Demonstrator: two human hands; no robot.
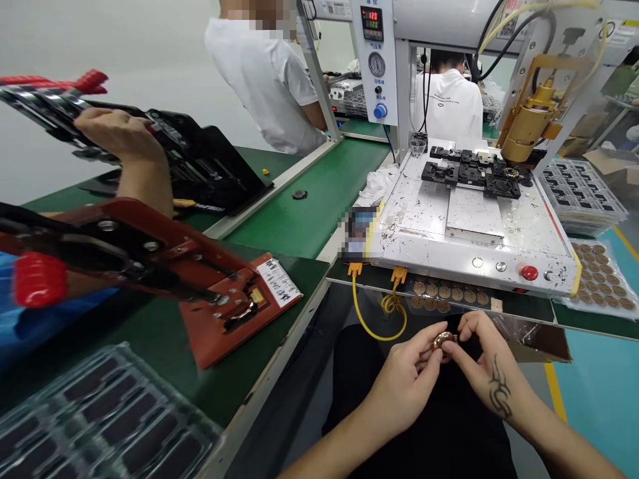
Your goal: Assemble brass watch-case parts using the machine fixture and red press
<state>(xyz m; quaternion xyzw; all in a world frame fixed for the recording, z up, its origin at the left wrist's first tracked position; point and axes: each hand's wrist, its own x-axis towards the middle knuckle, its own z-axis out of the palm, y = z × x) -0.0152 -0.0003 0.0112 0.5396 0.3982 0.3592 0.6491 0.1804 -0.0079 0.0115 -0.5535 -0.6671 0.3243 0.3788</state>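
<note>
A small round rose-gold watch case (443, 340) is held above my lap, between my two hands. My left hand (412, 369) pinches its left side between thumb and fingers. On the other side, my right hand (486, 362) has its thumb pressed against the front of the case, with the index finger curled above. The fingers cover parts of its rim. In front of me stands a white press machine (434, 256). Under its gold press head (529, 126), black fixtures (472, 169) hold another shiny round piece.
Rows of round brown stickers (449, 293) lie along the table edge, with another sheet (602, 276) at right. Stacked clear trays (582, 193) stand beyond. A yellow cable (355, 306) hangs down. At left are a red-brown toggle press (200, 326), a plastic tray (110, 412) and a co-worker's hand (120, 133).
</note>
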